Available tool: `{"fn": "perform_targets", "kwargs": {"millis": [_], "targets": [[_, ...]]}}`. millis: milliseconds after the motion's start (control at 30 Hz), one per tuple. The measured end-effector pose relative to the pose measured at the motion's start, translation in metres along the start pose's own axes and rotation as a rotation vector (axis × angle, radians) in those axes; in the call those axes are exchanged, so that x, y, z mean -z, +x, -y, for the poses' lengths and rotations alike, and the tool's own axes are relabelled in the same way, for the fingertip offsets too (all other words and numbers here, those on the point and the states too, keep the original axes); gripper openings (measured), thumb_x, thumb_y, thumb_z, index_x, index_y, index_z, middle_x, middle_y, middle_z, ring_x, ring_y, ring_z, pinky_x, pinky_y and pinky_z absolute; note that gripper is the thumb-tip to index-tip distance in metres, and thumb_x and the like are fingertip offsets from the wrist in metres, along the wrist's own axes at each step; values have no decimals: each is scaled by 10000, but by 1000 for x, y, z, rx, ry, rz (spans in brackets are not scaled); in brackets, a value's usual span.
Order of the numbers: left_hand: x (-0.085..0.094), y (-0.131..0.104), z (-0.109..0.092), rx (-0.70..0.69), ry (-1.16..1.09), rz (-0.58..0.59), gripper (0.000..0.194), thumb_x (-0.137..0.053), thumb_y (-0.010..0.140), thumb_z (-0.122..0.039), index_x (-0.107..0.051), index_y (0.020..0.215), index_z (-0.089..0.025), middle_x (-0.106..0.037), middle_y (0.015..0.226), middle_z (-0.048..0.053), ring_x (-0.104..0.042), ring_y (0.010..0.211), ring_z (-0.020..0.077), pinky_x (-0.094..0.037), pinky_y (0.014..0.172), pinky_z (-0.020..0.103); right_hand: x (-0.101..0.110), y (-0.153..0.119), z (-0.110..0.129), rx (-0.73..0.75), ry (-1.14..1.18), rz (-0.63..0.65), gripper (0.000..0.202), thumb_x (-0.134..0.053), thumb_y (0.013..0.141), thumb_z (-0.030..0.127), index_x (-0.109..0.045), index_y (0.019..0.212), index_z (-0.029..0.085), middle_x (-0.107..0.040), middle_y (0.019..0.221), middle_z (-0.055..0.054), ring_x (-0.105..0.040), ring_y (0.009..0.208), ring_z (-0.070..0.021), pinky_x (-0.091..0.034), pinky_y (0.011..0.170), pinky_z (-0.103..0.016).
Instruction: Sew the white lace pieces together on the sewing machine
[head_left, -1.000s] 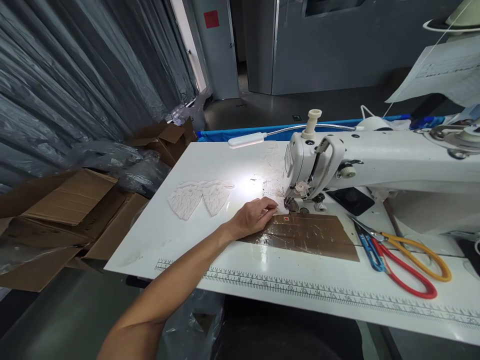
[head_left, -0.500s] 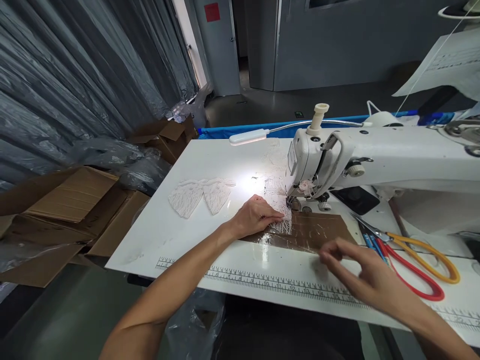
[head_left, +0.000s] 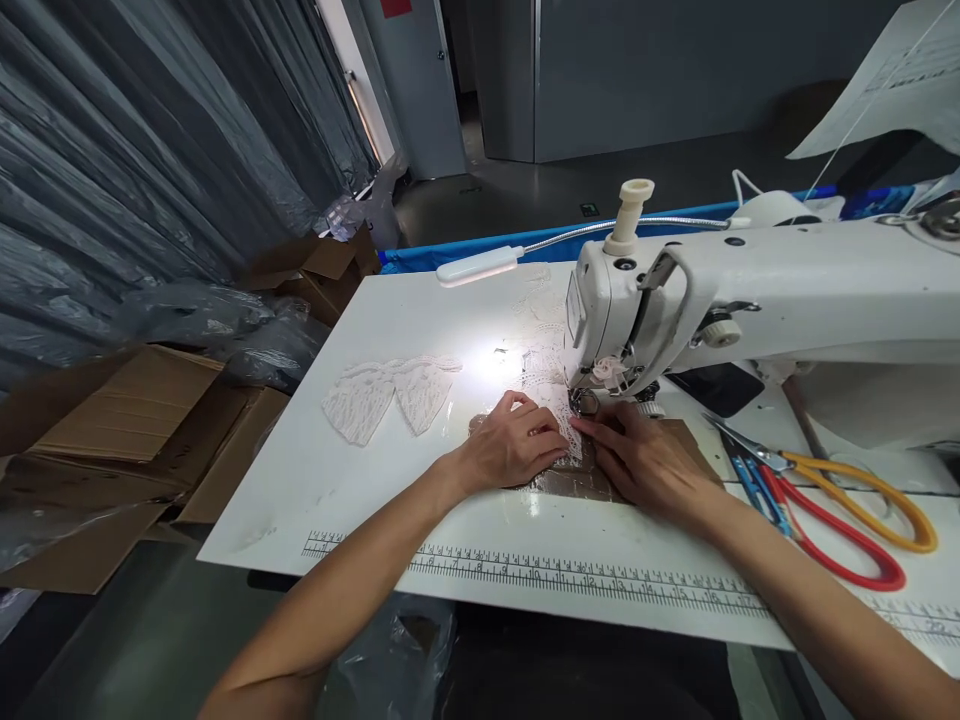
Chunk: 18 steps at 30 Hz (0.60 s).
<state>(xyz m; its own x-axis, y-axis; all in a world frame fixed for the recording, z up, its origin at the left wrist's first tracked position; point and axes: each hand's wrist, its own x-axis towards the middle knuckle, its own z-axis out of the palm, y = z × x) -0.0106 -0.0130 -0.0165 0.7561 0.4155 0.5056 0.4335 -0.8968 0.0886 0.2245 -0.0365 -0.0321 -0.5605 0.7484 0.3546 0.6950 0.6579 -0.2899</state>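
Observation:
White lace (head_left: 548,372) runs under the needle area of the white sewing machine (head_left: 810,295). My left hand (head_left: 517,440) presses the lace from the left, its fingers bent and lying on it. From the right, my right hand (head_left: 645,455) reaches to the lace edge just below the presser foot, fingers extended, palm over the brown taped sheet (head_left: 577,484). Both hands are close together, with a strip of lace between them. Two lace pieces with pointed ends (head_left: 394,397) lie on the table to the left.
Scissors with red and yellow handles (head_left: 840,510) and blue-handled tools (head_left: 759,492) lie right of my right hand. A lamp (head_left: 480,267) shines over the white table (head_left: 300,470). Cardboard boxes (head_left: 127,400) stand at the left. A printed ruler (head_left: 585,575) runs along the front edge.
My right hand has moved left and up from the table front onto the brown sheet and lace edge. My left hand's fingers have spread somewhat on the lace. The view has shifted slightly.

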Motion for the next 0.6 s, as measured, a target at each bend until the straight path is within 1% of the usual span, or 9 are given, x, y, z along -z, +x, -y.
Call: {"fn": "perform_targets", "kwargs": {"millis": [100, 167, 267, 333, 467, 600], "targets": [[1, 1, 0, 44, -78, -42, 158, -539, 952, -214, -657, 854, -176, -687, 896, 29, -606, 760, 128, -462, 828, 357, 3, -6, -3, -81, 94, 4, 387, -432, 958, 269, -595, 1303, 202, -607, 1064, -142, -622, 888, -260, -549, 751, -404], [2, 3, 0, 98, -155, -107, 146, -550, 941, -205, -642, 839, -156, -688, 902, 46, -622, 797, 139, -475, 792, 339, 6, -8, -3, -110, 154, -16, 371, -442, 957, 257, -597, 1291, 212, -622, 1042, -116, -631, 857, -233, -548, 740, -378], [4, 5, 0, 166, -256, -196, 107, -567, 924, -189, -634, 857, -141, -696, 920, 65, -642, 841, 155, -496, 781, 334, 9, -8, 1, -45, 197, -14, 369, -435, 946, 207, -619, 1266, 212, -617, 1050, -113, -622, 901, -224, -543, 792, -380], [5, 6, 0, 178, -293, -214, 94, -570, 920, -180, -638, 869, -139, -703, 928, 69, -652, 859, 159, -506, 792, 336, 10, -8, 5, 15, 173, 25, 386, -441, 930, 185, -631, 1264, 222, -602, 1059, -124, -606, 927, -237, -538, 814, -407], [5, 5, 0, 148, -312, -188, 102, -569, 922, -176, -649, 867, -146, -715, 917, 61, -659, 862, 155, -508, 806, 336, 10, -8, 9, 66, 142, 79, 369, -484, 906, 192, -676, 1216, 245, -587, 1034, -125, -579, 953, -260, -522, 840, -455], [2, 3, 0, 108, -280, -84, 134, -550, 941, -198, -658, 872, -157, -726, 912, 46, -658, 832, 148, -488, 834, 351, 14, -8, 10, 70, 187, 105, 370, -508, 879, 182, -698, 1180, 281, -588, 1009, -98, -570, 950, -249, -502, 858, -459]]}}
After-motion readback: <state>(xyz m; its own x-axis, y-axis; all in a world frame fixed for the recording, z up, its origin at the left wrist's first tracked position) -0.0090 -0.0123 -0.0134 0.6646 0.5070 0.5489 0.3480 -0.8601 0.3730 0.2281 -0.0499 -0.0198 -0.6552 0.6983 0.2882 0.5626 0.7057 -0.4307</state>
